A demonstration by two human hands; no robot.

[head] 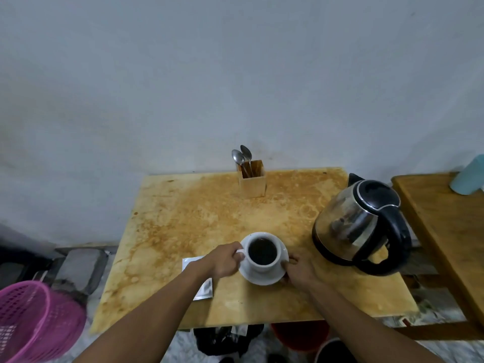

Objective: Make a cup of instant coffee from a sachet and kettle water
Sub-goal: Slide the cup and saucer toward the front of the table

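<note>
I face a plain, pale grey-blue wall [235, 74] that fills the upper half of my view, lit dimly and evenly, with faint smudges low down. Pushed against it is a small wooden table [188, 218], its yellowish top blotched with brown stains. To the right, just beside it, stands a second wooden table [445, 231] of a darker tone, with a light blue plastic container [468, 176] at its far edge. On the floor to the near left sits a pink plastic mesh basket [34, 320], with a grey stone block [78, 268] beyond it. Under the near edge of the stained table lie a black bag [222, 341] and a dark red bucket [298, 336] on a pale speckled floor [180, 347].
</note>
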